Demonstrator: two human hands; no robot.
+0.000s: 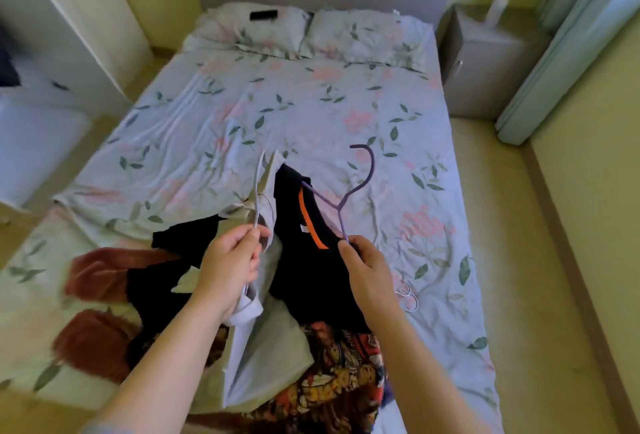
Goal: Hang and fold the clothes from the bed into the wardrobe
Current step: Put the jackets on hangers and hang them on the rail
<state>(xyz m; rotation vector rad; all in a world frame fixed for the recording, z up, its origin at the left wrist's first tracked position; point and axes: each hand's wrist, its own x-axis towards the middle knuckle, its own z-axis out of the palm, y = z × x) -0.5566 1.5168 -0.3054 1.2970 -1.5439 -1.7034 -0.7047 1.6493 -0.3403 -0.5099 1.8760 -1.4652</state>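
Note:
A black shirt (311,271) with an orange neck lining hangs on a purple hanger (360,188) above the bed. My right hand (367,264) pinches the shirt's shoulder and the hanger's right arm. My left hand (230,260) grips a grey-white garment (263,347) on a pale hanger (258,198), held up beside the black shirt. Under them on the bed lie a rust-red fuzzy garment (93,340), another black piece (156,281) and a patterned red-and-yellow garment (332,378).
The bed (311,111) has a floral sheet and two pillows (363,39); a black object (264,14) lies on the left pillow. White hangers (408,295) lie on the sheet at right. A grey nightstand (485,63) stands at the right, wardrobe doors (69,18) at the left.

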